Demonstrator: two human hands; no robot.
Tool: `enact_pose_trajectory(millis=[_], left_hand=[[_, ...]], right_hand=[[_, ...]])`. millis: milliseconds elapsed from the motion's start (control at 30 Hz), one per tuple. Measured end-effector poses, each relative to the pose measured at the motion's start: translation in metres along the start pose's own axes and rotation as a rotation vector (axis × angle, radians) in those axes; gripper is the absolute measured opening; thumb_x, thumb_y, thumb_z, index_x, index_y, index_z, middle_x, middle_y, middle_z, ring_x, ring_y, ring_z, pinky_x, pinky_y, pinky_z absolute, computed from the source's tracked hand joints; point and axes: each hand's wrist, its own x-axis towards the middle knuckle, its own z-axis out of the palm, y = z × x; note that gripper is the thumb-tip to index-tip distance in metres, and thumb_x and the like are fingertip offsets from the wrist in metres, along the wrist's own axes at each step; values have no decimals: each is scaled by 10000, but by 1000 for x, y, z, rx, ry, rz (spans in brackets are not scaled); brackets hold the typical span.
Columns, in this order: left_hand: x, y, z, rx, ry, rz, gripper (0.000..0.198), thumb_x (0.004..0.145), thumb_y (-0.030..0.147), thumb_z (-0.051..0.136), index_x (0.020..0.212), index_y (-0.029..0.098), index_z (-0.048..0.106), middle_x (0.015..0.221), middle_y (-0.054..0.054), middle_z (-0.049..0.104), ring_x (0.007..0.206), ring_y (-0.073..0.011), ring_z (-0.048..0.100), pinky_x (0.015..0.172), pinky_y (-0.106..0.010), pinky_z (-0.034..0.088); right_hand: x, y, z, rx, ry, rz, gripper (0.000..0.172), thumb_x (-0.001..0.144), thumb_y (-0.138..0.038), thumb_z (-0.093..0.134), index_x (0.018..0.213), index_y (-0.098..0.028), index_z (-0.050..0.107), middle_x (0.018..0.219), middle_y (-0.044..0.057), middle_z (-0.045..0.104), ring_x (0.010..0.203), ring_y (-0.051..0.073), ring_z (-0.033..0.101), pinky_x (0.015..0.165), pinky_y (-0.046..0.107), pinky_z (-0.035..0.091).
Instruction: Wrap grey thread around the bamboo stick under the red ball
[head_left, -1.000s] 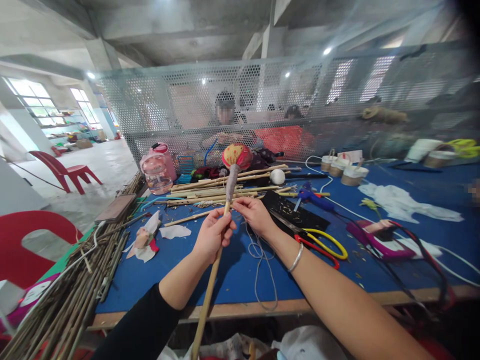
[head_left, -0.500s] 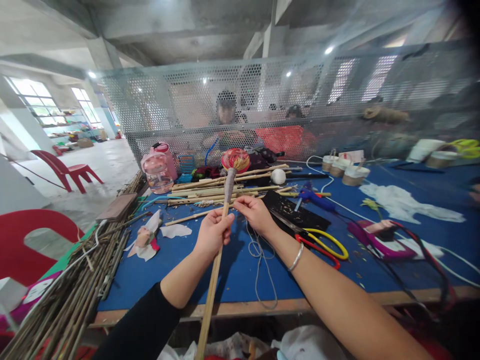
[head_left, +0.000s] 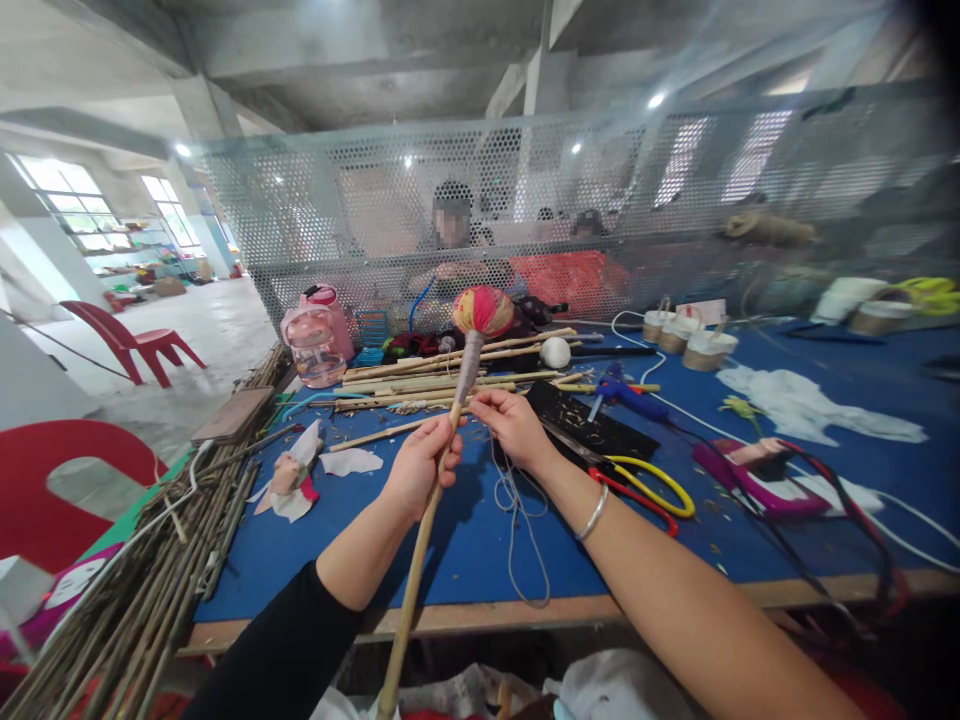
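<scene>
My left hand (head_left: 421, 466) is closed around a long wooden stick (head_left: 411, 590), which slants up and away from me. Grey cord is wound round the stick's upper part as a wrapping (head_left: 469, 362). At its top sits a red and yellow ball-shaped head (head_left: 483, 310). My right hand (head_left: 511, 428) pinches the grey cord close to the lower end of the wrapping, just right of the stick. Slack from the same cord (head_left: 513, 545) hangs in loops below that hand onto the blue table.
Scissors (head_left: 652, 485) with red and yellow handles lie right of my right forearm, beside a blue glue gun (head_left: 626, 395). Thin sticks (head_left: 420, 385) and a white ball (head_left: 556, 353) lie behind. A bundle of sticks (head_left: 142, 590) lines the left edge. A perforated screen (head_left: 337, 210) stands beyond.
The stick has turned in my left hand and its head has shifted slightly right, showing another, red and yellow side. My left fingers have re-wrapped the stick; my right hand stays nearly in place.
</scene>
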Motion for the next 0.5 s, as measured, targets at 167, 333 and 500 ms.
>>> enact_pose_trajectory(millis=[167, 333, 500], left_hand=[[1, -2, 2, 55, 26, 55, 389, 608, 365, 759, 860, 149, 555, 606, 37, 536, 386, -2, 339, 314, -108, 190], [7, -6, -1, 52, 51, 75, 319, 639, 365, 730, 768, 134, 552, 653, 8, 593, 370, 0, 359, 308, -120, 218], [6, -5, -2, 13, 17, 46, 338, 675, 386, 699, 869, 123, 617, 671, -12, 609, 438, -35, 456, 348, -129, 315]], right_hand=[[0, -2, 0, -46, 1, -20, 222, 727, -379, 600, 702, -158, 594, 614, -12, 526, 568, 113, 423, 574, 259, 354], [-1, -1, 0, -57, 11, -8, 224, 734, -378, 596, 690, -159, 590, 594, -18, 509, 552, 108, 401, 557, 255, 341], [0, 1, -1, -23, -4, -12, 237, 738, -393, 601, 707, -157, 604, 616, -11, 533, 562, 111, 421, 557, 255, 340]])
